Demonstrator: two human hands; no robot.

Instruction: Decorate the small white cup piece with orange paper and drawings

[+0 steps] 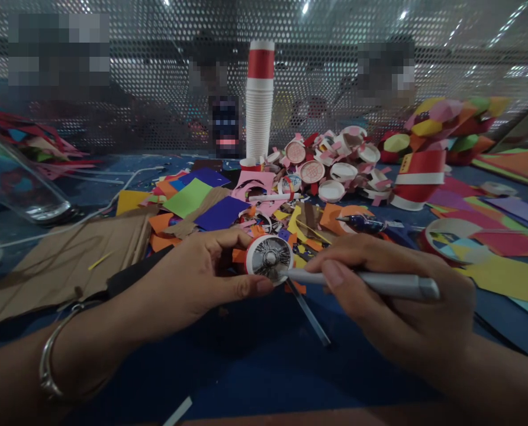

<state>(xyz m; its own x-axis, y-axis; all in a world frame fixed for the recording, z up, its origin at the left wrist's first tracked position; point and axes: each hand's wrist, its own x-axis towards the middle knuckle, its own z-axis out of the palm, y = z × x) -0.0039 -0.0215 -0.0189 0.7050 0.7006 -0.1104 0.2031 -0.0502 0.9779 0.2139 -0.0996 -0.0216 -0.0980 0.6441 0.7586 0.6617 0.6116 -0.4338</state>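
Observation:
Between the thumb and fingers of my left hand is a small round paper cup piece, with a white rim, a red edge and a grey-black pattern of lines spreading from its middle. My right hand grips a silver-grey marker pen. Its tip meets the lower right part of the patterned face, though I cannot tell exactly whether it touches. Below the piece, a clear narrow strip lies on the blue table. Coloured paper scraps are heaped just behind both hands.
A tall stack of paper cups stands at the back beside a pile of cut cup bottoms. Flat cardboard and a white cable lie left. At right are a red-and-white cup, a tape roll and coloured sheets.

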